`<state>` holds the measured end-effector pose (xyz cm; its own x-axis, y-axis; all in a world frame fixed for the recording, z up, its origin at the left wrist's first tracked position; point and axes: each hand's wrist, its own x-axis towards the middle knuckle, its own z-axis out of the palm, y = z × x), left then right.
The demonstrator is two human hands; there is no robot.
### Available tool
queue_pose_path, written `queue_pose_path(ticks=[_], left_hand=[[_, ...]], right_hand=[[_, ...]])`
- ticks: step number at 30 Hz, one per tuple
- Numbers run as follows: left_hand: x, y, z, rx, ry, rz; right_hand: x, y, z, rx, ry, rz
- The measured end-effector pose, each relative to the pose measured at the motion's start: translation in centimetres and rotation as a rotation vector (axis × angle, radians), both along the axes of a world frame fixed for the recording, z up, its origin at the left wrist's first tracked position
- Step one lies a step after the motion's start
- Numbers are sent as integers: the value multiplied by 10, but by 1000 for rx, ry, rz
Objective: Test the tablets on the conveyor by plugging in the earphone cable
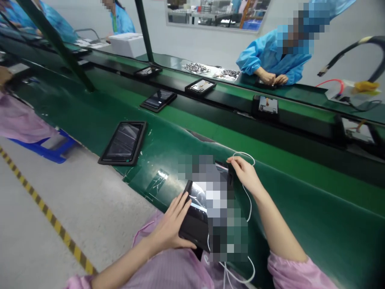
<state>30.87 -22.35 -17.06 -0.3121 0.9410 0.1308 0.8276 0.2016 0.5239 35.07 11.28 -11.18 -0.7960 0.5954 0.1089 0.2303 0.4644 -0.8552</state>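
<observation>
A tablet (198, 228) in a black frame lies in front of me at the bench's near edge, its screen partly lit; blurring blocks hide much of its right side. My left hand (172, 226) rests on its left edge, fingers stretched flat and thumb along the near edge. At the tablet's far right corner, my right hand (243, 172) pinches the end of a white cable (250, 200). The cable loops over that hand and runs down beside the tablet to my lap. Its plug is hidden by my fingers.
Another black-framed tablet (124, 142) lies to the left on the green bench (168, 148). Beyond runs a conveyor belt (222, 138) with several opened units, one a tablet (201, 86). Across it sits a co-worker in a blue gown (267, 52). A blue stool (49, 150) stands left.
</observation>
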Motion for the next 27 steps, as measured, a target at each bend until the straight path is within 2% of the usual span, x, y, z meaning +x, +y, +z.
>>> queue_pose_path(ticks=[4, 8, 10, 12, 15, 17, 20, 23, 25, 27], left_hand=[[4, 8, 0, 18, 22, -25], [5, 21, 6, -64, -131, 32], [0, 32, 11, -87, -208, 59], [-9, 49, 15, -81, -254, 68], [-33, 92, 18, -48, -263, 66], [-57, 131, 21, -13, -239, 62], [-101, 198, 28, 43, -172, 44], [-139, 261, 39, 98, -116, 95], [-148, 294, 44, 118, -105, 122], [-138, 316, 47, 147, -98, 143]], right_hand=[[7, -11, -2, 76, -18, 47], [15, -10, -8, 65, -47, 79], [23, -2, -10, -2, 19, -13], [34, 14, -12, -176, 213, -198], [58, 46, -16, -501, 510, -431], [75, 63, -21, -602, 617, -494], [89, 75, -31, -634, 717, -535], [90, 73, -41, -619, 762, -599], [87, 70, -45, -611, 760, -642], [85, 67, -47, -609, 743, -681]])
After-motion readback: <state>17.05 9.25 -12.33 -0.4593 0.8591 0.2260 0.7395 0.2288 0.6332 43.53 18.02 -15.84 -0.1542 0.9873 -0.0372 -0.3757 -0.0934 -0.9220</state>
